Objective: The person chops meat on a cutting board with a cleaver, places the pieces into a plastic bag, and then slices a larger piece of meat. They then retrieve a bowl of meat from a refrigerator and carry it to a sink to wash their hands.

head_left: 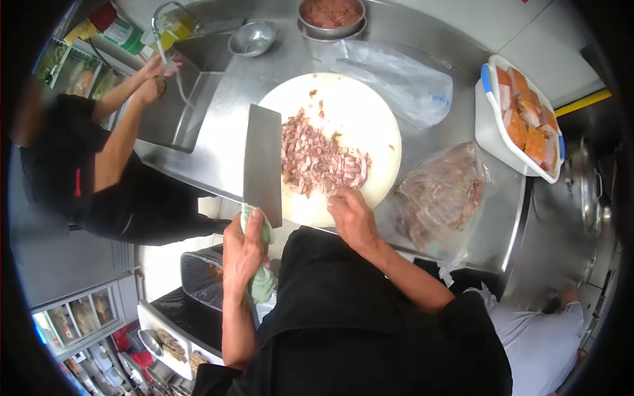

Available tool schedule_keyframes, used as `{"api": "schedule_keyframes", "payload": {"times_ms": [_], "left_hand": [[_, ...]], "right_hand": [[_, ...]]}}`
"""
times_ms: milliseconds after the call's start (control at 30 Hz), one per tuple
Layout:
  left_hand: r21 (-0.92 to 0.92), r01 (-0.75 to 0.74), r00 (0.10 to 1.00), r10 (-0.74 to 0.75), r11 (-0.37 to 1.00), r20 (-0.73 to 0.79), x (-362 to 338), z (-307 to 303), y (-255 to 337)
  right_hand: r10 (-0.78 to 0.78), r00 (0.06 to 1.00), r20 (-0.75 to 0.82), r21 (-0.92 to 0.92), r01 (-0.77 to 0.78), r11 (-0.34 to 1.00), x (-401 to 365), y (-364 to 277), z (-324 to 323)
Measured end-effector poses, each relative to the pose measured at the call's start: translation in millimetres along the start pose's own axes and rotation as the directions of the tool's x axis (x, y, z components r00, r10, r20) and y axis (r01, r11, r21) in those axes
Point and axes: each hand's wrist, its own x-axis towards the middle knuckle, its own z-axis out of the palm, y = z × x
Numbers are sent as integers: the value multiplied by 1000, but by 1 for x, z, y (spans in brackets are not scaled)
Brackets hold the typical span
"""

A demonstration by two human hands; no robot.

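Observation:
My left hand (242,254) is closed around the handle end of a large cleaver (263,165), whose broad blade stands up beside the left edge of the round white chopping board (382,125). A green cloth (263,284) is bunched in the same hand and hides the handle. My right hand (352,218) rests at the board's near edge with its fingers curled, touching or just beside the chopped meat (317,155). Whether those fingertips pinch anything is hidden. The meat lies in small pieces across the board's left and middle.
Right of the board lies a plastic bag of meat (442,191); behind it, a clear plastic bag (396,79). A white tub (492,125) holds several meat slabs. Metal bowls (254,39) stand at the back. A co-worker (86,152) washes hands at the sink (198,112); another person (538,336) is at right.

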Motion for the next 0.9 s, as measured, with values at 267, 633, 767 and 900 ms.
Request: {"api": "schedule_keyframes", "payload": {"times_ms": [267, 633, 767, 900], "left_hand": [[-84, 9, 994, 0, 996, 107, -1, -24, -25], [-79, 25, 982, -10, 997, 187, 12, -41, -52], [-64, 25, 984, -13, 998, 177, 10, -44, -53], [-6, 10, 988, -9, 1000, 154, 4, -38, -52]], "right_hand": [[-71, 995, 64, -169, 81, 982, 1, 11, -22], [201, 925, 322, -204, -140, 969, 53, 34, -60], [187, 899, 396, -193, -118, 974, 62, 34, -60], [223, 957, 184, -8, -226, 974, 56, 35, -52]]}}
